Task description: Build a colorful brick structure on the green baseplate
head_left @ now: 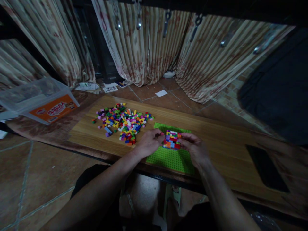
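On the green baseplate (168, 160) stands a block of many-coloured toy bricks (172, 140) stacked together. My left hand (151, 141) is at its left side, thumb and fingers pinched on a small red brick (162, 133). At the right side of the stack is my right hand (193, 146), its thumb and fingers closed against the stack's edge. The fingertips of that hand partly cover the stack's right side. A loose heap of small bricks (130, 123) in many colours lies on the wooden board to the left of the baseplate.
A clear plastic box (40, 101) with an orange label stands at the far left. A black flat slab (267, 166) lies on the wooden board (223, 150) at the right. Striped curtains (149, 45) hang behind, and papers (110, 88) lie on the floor.
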Demonstrator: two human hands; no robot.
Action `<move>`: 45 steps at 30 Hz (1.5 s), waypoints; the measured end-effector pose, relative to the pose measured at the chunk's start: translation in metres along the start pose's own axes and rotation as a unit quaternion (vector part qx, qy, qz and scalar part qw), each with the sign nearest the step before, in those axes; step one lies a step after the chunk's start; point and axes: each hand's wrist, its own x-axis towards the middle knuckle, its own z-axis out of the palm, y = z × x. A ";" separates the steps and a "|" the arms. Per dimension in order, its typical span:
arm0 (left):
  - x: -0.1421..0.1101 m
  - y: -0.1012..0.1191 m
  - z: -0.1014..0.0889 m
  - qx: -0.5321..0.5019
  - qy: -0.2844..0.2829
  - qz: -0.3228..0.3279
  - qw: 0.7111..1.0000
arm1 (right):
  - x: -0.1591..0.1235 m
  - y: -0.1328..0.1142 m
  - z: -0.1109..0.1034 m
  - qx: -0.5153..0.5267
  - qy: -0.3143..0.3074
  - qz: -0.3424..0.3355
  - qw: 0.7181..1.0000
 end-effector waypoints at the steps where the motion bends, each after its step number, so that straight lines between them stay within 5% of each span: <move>1: 0.000 0.000 0.001 -0.014 -0.014 -0.004 1.000 | 0.000 0.000 0.001 0.008 0.000 0.002 1.000; 8: -0.003 0.008 0.008 -0.113 -0.057 -0.022 0.992 | 0.000 0.001 0.002 0.009 0.030 0.004 0.999; 12: -0.006 0.012 0.007 -0.131 -0.063 -0.015 0.989 | -0.007 -0.011 -0.002 -0.041 0.046 -0.061 0.996; 19: -0.011 0.018 0.013 -0.192 -0.081 -0.001 0.978 | -0.027 -0.019 0.002 -0.115 -0.089 -0.143 0.979; 22: -0.010 0.017 0.018 -0.205 -0.081 0.002 0.975 | -0.025 -0.017 0.001 -0.121 -0.090 -0.153 0.977; 27: 0.000 0.010 0.012 -0.098 -0.023 0.043 0.994 | -0.016 -0.019 -0.015 -0.167 -0.010 -0.159 0.973; 32: 0.012 0.000 -0.002 0.102 0.107 0.073 0.986 | -0.017 -0.014 -0.022 -0.253 -0.054 -0.165 0.952; 45: 0.001 0.005 0.018 0.205 0.041 0.007 0.978 | -0.013 0.000 -0.012 -0.249 -0.035 -0.153 0.956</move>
